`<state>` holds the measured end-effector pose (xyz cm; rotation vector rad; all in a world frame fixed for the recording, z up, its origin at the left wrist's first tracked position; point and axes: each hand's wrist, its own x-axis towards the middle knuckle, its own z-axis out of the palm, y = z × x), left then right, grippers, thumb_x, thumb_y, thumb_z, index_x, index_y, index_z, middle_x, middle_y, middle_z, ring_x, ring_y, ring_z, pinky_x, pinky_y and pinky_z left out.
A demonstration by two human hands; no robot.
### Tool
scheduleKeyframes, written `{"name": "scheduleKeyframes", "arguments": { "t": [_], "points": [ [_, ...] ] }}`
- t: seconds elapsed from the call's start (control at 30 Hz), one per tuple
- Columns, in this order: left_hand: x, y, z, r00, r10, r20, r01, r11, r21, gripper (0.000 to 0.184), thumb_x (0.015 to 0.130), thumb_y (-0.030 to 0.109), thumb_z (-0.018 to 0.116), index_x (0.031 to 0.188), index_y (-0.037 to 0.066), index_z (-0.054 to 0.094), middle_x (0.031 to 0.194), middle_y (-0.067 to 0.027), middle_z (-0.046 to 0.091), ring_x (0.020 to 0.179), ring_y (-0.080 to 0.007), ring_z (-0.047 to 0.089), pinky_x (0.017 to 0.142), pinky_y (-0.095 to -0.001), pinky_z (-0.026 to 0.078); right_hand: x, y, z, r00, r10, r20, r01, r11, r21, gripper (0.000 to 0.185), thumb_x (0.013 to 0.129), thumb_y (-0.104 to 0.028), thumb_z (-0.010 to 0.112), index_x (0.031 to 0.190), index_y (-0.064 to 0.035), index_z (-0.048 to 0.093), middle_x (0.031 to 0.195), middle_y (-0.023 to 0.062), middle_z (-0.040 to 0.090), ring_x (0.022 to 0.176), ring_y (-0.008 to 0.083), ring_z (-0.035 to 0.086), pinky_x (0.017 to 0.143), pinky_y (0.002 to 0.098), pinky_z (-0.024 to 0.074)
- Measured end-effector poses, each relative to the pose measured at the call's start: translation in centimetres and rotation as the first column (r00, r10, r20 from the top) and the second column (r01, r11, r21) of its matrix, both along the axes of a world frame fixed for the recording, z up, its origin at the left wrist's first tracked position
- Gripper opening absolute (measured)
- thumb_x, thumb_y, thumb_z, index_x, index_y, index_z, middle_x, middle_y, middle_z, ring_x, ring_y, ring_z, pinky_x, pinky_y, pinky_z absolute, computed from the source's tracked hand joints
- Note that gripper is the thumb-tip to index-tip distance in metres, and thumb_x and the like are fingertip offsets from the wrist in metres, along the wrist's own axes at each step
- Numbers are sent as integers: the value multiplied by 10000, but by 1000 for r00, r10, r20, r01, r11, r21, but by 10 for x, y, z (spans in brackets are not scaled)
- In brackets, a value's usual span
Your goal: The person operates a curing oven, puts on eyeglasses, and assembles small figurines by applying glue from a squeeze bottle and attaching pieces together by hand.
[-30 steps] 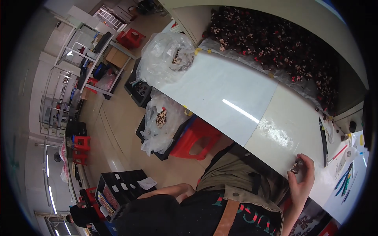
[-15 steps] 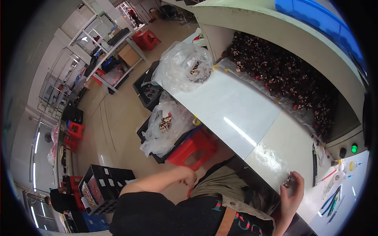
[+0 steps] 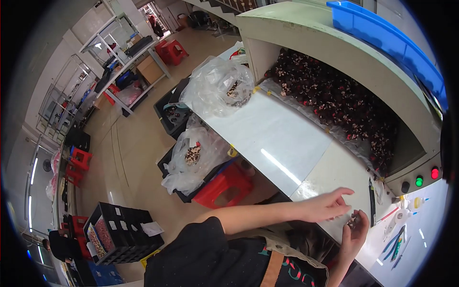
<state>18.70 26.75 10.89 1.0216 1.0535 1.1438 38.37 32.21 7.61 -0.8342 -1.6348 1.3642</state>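
My left hand reaches across the near edge of the white worktop, fingers stretched out and apart, with nothing seen in them. Just below it, my right hand is curled by the worktop edge, thumb and fingers around a few small dark and pale pieces; their kind is too small to make out. Beyond the worktop, a large heap of small dark, red and pale pieces lies inside a cream-coloured hooded cabinet.
Clear plastic bags with pieces stand at the worktop's far end. Below are a bagged black crate and a red stool. Pliers and small bottles lie at right. Stacked black crates and another person are at left.
My left hand has moved from beside my lap up and right to near my right hand. My right hand stays curled around the small pieces. The view has shifted slightly.
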Motion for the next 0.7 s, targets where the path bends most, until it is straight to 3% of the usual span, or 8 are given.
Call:
{"name": "scheduleKeyframes", "arguments": {
  "t": [0.13,0.2,0.23,0.27,0.33,0.4,0.47,0.7],
  "points": [
    [24,12,-20,980,-24,198,24,1000,4,526,987,259,484,1431,75,269,1025,-64,525,891,-109,534,760,-261,478,1,-1,-4,992,7,125,-15,998,61,532,717,19,695,1213,-15,506,1168,79,525,1074,185,512,916,297,425],
    [25,12,-26,984,-15,179,16,1000,0,513,988,243,481,1435,88,281,1012,-47,544,895,-104,543,787,-266,480,-5,-1,2,984,7,175,-27,993,113,537,697,17,732,1188,-17,518,1132,71,533,1044,190,531,894,295,444],
    [25,12,-25,980,-52,193,55,998,-10,503,989,234,479,1433,92,289,1007,-43,551,905,-105,550,798,-269,481,-5,-4,7,976,-19,219,8,999,52,526,687,-16,767,1157,-13,530,1109,75,540,996,194,551,861,295,462],
    [27,9,-33,945,-63,320,64,998,6,492,991,216,478,1433,98,297,997,-35,558,938,-111,563,822,-275,485,-6,-2,6,970,-23,240,-23,981,191,534,675,-42,797,1144,-17,542,1095,82,546,963,192,565,822,303,480],
    [32,8,-27,921,22,388,-4,999,-49,491,988,191,482,1430,75,302,1011,-35,549,955,-135,583,862,-292,492,-5,-2,13,973,1,230,-36,988,151,511,693,-62,792,1145,-33,558,1089,96,557,950,191,580,804,304,497],
    [28,12,-12,972,17,236,11,993,-119,453,987,170,476,1408,58,351,1009,-44,547,942,-157,597,869,-297,494,-1,5,19,972,48,231,-94,977,190,505,702,-67,785,1154,-41,561,1092,100,561,948,203,589,810,310,505],
    [31,13,-7,978,33,206,-8,993,-121,445,985,158,476,1407,71,360,1053,-34,556,990,-125,572,869,-261,468,1,7,25,977,61,203,-101,976,193,507,706,-60,778,1165,-50,562,1098,101,564,959,213,596,823,321,513],
    [26,12,-12,953,47,299,-2,989,-151,424,1002,206,454,1398,79,373,1127,-39,561,1004,-92,541,868,-257,459,1,9,19,986,121,115,-132,987,96,501,710,-51,768,1165,-52,559,1118,99,565,981,222,620,864,324,512]
  ]
}}
